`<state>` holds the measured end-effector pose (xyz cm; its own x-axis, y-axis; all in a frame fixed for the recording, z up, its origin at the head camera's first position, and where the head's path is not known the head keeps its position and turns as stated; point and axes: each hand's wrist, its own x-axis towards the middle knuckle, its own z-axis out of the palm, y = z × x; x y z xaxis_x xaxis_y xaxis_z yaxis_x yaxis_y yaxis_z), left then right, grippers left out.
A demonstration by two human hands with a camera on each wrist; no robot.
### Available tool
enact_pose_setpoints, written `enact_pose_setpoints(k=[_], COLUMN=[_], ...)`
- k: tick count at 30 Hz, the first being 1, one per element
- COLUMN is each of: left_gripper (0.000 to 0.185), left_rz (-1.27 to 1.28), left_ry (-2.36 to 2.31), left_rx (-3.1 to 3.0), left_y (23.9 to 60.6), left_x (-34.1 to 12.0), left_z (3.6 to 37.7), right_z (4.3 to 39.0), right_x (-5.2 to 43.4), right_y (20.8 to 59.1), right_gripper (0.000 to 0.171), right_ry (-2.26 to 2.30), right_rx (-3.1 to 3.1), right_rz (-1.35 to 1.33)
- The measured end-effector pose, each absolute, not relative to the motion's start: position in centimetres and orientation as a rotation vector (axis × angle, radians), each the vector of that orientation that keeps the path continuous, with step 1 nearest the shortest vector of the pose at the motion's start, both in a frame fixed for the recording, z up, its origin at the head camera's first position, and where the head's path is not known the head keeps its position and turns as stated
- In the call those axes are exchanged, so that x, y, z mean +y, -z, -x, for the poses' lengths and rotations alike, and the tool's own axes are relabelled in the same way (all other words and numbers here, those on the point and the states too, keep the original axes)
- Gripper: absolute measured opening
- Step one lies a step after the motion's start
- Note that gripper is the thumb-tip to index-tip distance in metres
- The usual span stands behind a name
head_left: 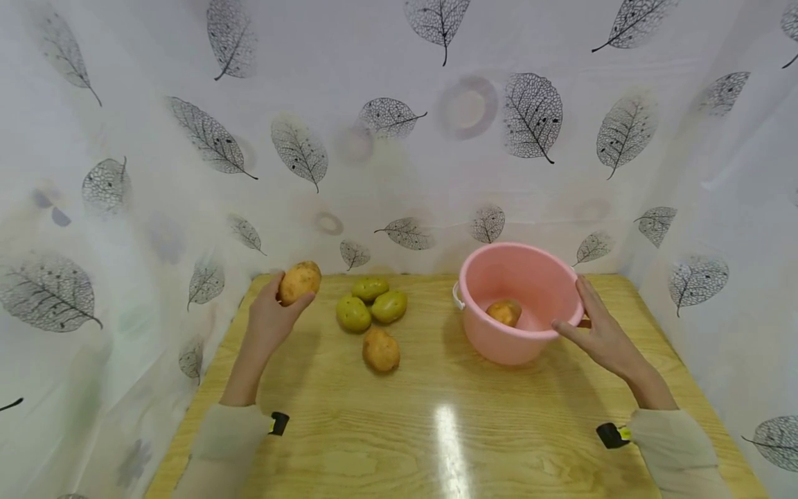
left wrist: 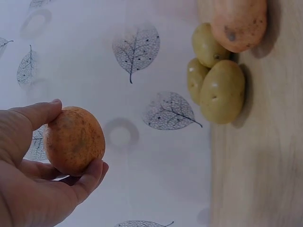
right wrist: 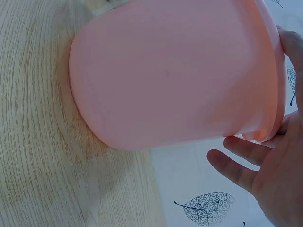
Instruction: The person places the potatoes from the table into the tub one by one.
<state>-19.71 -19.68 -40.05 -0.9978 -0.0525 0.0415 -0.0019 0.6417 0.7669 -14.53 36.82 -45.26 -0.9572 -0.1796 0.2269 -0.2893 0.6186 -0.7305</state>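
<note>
My left hand (head_left: 271,315) pinches a brown potato (head_left: 300,283) between thumb and fingers, held up at the table's back left. In the left wrist view, the potato (left wrist: 74,141) shows dark, rough patches on its skin. My right hand (head_left: 601,336) grips the rim of a pink bucket (head_left: 508,344), thumb and fingers spread along its right side. Inside the bucket lies another brown potato (head_left: 503,313). The right wrist view shows the bucket's outer wall (right wrist: 165,75) and the right hand (right wrist: 279,175) at its rim; the bucket's inside is hidden there.
Three yellow-green, potato-like oval things (head_left: 353,314) sit clustered between the left hand and the bucket. A loose brown potato (head_left: 381,350) lies in front of them. A white handle end (head_left: 458,296) shows on the bucket's left. Leaf-printed sheeting (head_left: 399,173) surrounds the wooden table (head_left: 361,430).
</note>
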Motion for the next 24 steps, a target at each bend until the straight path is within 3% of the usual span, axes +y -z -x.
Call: enact_pose_setpoints(k=[24], left_gripper=[0.095], left_rz=[-0.021], left_ry=[1.317], left_rx=[-2.786], left_y=[36.4], left_x=[-19.4], left_z=[18.6], right_z=[14.6], right_x=[36.9], right_y=[45.4], right_gripper=[0.099], right_ry=[-1.267], right_rx=[-2.708], right_rz=[-0.386])
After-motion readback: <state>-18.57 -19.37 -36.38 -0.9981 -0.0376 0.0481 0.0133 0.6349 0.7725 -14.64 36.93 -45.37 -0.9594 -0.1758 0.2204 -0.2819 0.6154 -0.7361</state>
